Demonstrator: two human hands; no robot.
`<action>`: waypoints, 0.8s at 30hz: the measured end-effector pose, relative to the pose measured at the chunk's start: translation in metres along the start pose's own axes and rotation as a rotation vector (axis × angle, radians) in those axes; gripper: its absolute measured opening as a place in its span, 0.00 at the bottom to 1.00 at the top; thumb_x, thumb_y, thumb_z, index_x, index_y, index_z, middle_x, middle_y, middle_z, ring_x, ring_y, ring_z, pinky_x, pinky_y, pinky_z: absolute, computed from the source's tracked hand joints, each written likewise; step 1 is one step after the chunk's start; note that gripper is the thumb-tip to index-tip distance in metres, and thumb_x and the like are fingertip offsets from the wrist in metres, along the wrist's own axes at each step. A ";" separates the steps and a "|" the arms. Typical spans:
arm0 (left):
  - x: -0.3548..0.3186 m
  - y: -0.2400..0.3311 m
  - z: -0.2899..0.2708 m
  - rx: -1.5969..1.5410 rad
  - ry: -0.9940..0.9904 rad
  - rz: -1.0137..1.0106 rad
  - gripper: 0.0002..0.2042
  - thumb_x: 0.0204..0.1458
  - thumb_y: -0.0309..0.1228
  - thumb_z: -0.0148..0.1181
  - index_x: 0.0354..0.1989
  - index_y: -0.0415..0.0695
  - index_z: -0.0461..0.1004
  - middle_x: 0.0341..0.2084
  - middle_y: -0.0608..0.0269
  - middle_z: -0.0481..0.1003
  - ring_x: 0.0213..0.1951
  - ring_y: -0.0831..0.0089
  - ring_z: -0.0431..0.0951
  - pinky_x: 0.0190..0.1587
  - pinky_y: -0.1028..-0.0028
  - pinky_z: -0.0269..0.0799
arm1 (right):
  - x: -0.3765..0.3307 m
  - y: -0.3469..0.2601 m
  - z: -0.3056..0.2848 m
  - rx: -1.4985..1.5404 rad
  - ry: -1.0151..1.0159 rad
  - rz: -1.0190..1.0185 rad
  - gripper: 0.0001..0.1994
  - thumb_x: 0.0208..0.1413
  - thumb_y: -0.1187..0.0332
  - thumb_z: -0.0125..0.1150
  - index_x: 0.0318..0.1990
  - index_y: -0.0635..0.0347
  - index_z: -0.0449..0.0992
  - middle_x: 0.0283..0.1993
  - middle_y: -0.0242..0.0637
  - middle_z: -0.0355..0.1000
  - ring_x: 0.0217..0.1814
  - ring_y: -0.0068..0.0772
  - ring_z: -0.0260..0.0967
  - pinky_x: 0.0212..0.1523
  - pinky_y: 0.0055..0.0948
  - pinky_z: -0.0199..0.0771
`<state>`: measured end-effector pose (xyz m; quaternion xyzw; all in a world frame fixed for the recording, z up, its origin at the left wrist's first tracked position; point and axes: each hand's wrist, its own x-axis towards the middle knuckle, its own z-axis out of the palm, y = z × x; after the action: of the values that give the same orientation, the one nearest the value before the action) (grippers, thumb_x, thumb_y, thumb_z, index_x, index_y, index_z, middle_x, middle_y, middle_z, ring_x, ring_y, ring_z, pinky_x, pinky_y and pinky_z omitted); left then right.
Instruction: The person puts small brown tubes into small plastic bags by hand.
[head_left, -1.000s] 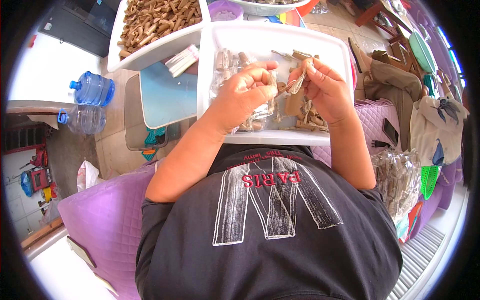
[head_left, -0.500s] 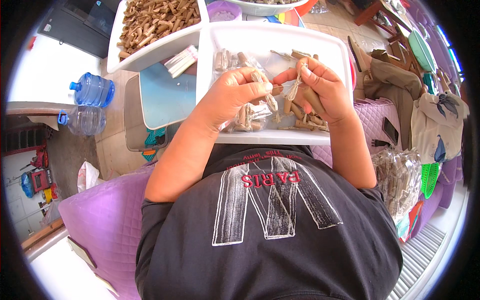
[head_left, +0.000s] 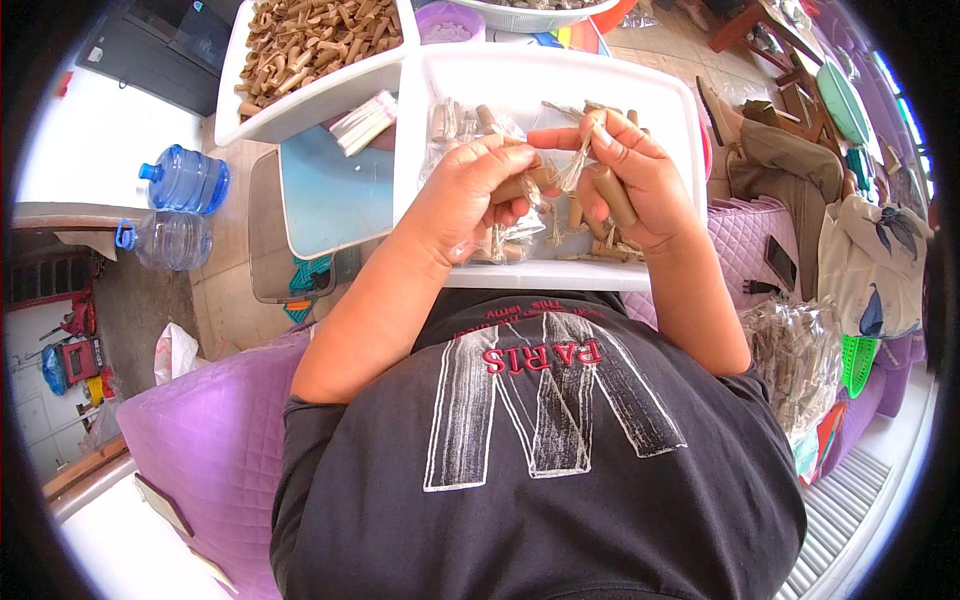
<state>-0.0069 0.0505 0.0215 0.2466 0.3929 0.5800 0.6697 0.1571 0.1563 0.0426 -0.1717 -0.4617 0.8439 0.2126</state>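
Observation:
Over a white tub (head_left: 560,68) in front of my body, both hands are close together with their fingers closed. My left hand (head_left: 465,195) grips a short brown tube (head_left: 522,187) with pale fibres by it. In my right hand (head_left: 645,180) is another brown tube (head_left: 614,195), held against the palm, while the thumb and index finger pinch a bundle of pale fibres (head_left: 577,165). My left index fingertip is hidden behind the work. Beneath the hands lie a clear plastic bag (head_left: 505,250) of tubes and several loose tubes (head_left: 603,248).
A white bin (head_left: 310,107) heaped with brown tubes stands at the far left of the tub. Near it are a bundle of white sticks (head_left: 363,123) and two blue water bottles (head_left: 190,180). Right of me are a phone (head_left: 780,262), a filled plastic bag (head_left: 795,365) and a person's leg (head_left: 785,170).
My left hand has turned and shifted slightly, so the brown tube in it shows more. My right hand has tilted a little, still holding its tube and fibre bundle.

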 end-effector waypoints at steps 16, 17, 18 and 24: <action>0.011 -0.014 0.002 0.465 0.482 0.707 0.15 0.49 0.40 0.59 0.35 0.39 0.69 0.25 0.66 0.71 0.33 0.76 0.70 0.39 0.77 0.65 | 0.003 0.011 0.000 -0.138 0.215 -0.063 0.06 0.57 0.68 0.51 0.33 0.61 0.70 0.30 0.34 0.72 0.32 0.22 0.70 0.36 0.22 0.71; 0.008 -0.014 0.001 0.465 0.482 0.708 0.15 0.49 0.40 0.59 0.35 0.39 0.69 0.25 0.66 0.71 0.33 0.76 0.70 0.39 0.77 0.65 | 0.004 0.013 0.001 -0.072 0.232 -0.052 0.06 0.57 0.68 0.51 0.33 0.61 0.69 0.31 0.36 0.72 0.32 0.24 0.71 0.35 0.23 0.73; 0.004 -0.012 0.001 0.749 0.574 0.931 0.16 0.46 0.40 0.62 0.35 0.40 0.68 0.24 0.65 0.70 0.32 0.74 0.71 0.36 0.75 0.65 | 0.004 0.013 0.003 -0.003 0.252 -0.041 0.05 0.57 0.69 0.51 0.33 0.60 0.69 0.32 0.38 0.73 0.32 0.27 0.73 0.35 0.24 0.75; -0.010 -0.009 0.019 1.303 0.422 1.000 0.17 0.41 0.35 0.66 0.35 0.40 0.68 0.26 0.59 0.72 0.29 0.66 0.73 0.31 0.70 0.67 | 0.004 0.014 0.011 0.096 0.252 -0.120 0.05 0.56 0.70 0.52 0.33 0.62 0.68 0.34 0.40 0.73 0.34 0.30 0.74 0.36 0.26 0.76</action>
<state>0.0134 0.0414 0.0279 0.6144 0.6102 0.4994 -0.0289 0.1456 0.1437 0.0357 -0.2378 -0.4000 0.8225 0.3270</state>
